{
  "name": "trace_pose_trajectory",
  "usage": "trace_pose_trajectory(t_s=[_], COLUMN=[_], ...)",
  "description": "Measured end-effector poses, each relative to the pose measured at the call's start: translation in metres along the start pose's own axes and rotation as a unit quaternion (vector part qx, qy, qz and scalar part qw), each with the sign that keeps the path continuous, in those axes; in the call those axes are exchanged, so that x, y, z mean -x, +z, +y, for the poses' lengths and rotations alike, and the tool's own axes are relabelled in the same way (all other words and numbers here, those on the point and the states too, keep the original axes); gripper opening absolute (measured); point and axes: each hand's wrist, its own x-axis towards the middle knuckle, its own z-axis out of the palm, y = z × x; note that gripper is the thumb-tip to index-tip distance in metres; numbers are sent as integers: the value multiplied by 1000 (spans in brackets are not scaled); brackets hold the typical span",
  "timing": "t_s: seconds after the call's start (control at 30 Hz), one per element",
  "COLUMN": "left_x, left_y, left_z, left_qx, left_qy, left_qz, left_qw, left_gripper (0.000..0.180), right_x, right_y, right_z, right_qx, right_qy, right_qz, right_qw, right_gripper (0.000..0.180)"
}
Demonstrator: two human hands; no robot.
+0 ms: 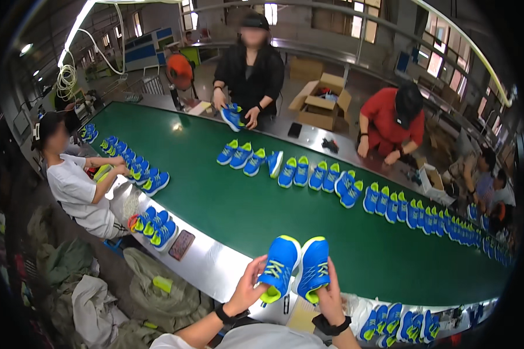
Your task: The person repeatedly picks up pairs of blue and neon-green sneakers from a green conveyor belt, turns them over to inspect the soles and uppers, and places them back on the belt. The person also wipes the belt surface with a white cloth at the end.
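Blue sneakers, paired, between fingers

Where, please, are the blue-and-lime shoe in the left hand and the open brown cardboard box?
Blue-and-lime shoe (280,266), head view: laced upper.
Open brown cardboard box (316,120), head view: front wall.

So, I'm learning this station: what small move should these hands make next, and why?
Perhaps lower the held blue shoes onto the green surface: the left hand and right hand each grasp one, side by side with toes pointing away, and similar shoes stand there in a row.
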Motion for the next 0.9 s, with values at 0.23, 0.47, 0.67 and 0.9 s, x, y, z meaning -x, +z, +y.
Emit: trace_pose_trajectory(t_s=[0.23, 0.47, 0.67, 0.9], left_x=[-16, -44, -41, -45], left_y=[-35, -33, -33, -31], left_z=[6, -9, 3, 3], left_qx=[-4, -82, -421, -325], left_qy=[39, 88, 246, 125], left_qz=[24, 85, 144, 126], left_qw=[999, 989, 861, 929], left_gripper=[68, 77, 80, 79], right_x=[-29, -52, -47, -56], right_y=[32, 31, 26, 20], right_z=[8, 22, 17, 22], right_qx=[46, 213, 471, 380], right_qy=[-37, -145, -291, -220], right_qz=[-22, 47, 125, 105], right_qw=[998, 965, 823, 892], right_gripper=[68, 73, 75, 74])
